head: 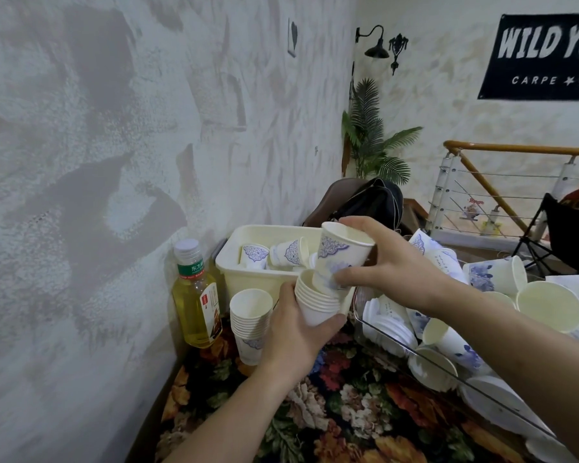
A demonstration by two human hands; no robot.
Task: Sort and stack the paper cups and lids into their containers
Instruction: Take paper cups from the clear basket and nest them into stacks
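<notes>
Nesting one paper cup (340,253) into a short stack of cups (316,300) at centre frame. The single cup is tilted, its base just entering the top rim of the stack, not yet seated.

Handling, as a judgement: these cups look very light, thin-walled and easy to crush, and a squeeze at the open rim would likely oval it. Better to hold low on the wall or lightly round the middle, where the rolled rim and base give some stiffness. The coated paper is probably a bit slick, and nested cups can jam if pushed in crooked.

Right hand (386,270) — fingers curled round the single cup, thumb low on the printed wall, other fingers over the far side near the rim; a loose wrap, not a hard pinch. Left hand (296,332) — curled round the lower part of the stack from below and the side, thumb up along the near wall, holding it clear of the bench (335,412).

Another, taller stack (249,320) stands on the bench, left of centre, just beside the left hand. The cream bin (229,262) behind holds a few loose cups on their sides. The clear tray (448,372) at lower right holds lids and more loose cups, jumbled. A bottle (196,295) stands against the wall, left of the stacks.
</notes>
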